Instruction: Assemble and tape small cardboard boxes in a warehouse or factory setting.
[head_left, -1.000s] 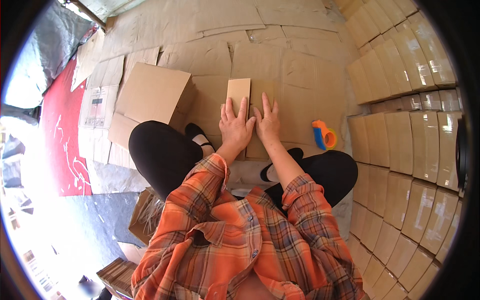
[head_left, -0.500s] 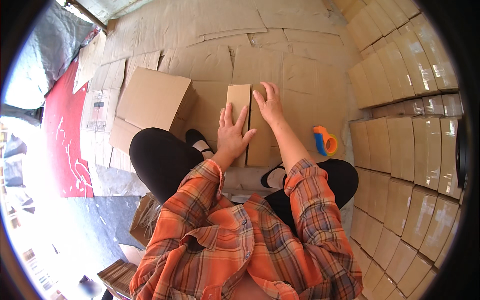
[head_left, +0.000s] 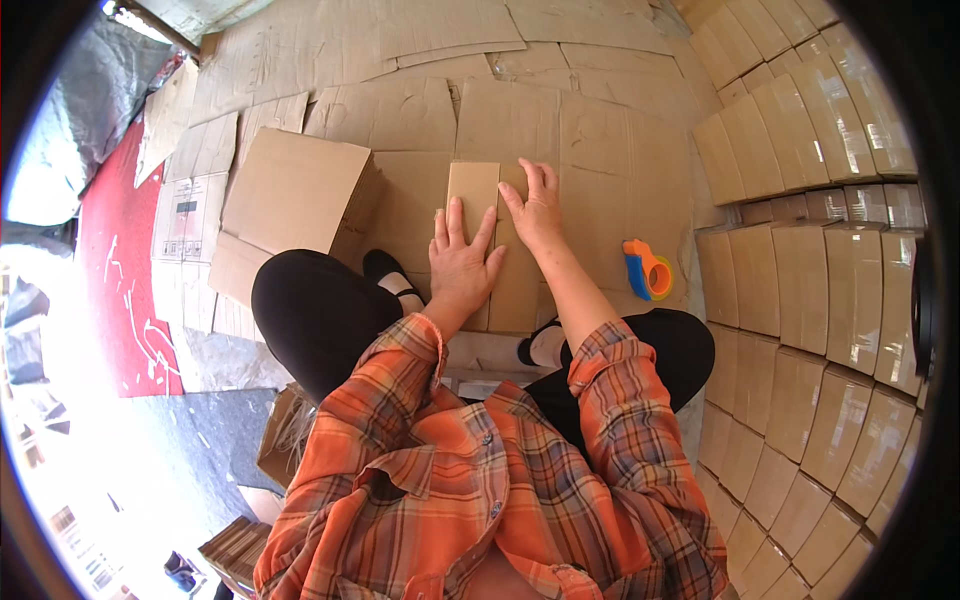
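Between my feet stands a cardboard box [head_left: 515, 290], its two top flaps folded inward so that their edges meet along a lengthwise seam. My left hand [head_left: 463, 268] lies on the left flap [head_left: 474, 180] with the fingers spread and the thumb reaching to the seam. Over the right flap's far part is my right hand [head_left: 537, 208], open, its fingers apart and resting near the seam. Neither hand grips anything. To the right, on the cardboard floor, lies an orange and blue tape dispenser [head_left: 648, 270] with a roll of tape.
A stack of flat cardboard pieces [head_left: 295, 190] stands at the left. Rows of taped cartons [head_left: 790, 280] form a wall on the right. Flattened cardboard [head_left: 620, 180] covers the floor. An open carton with strips [head_left: 288, 430] sits beside my left knee.
The dark gap between the two flaps has closed to a thin seam. Both hands stay on the box in nearly the same places.
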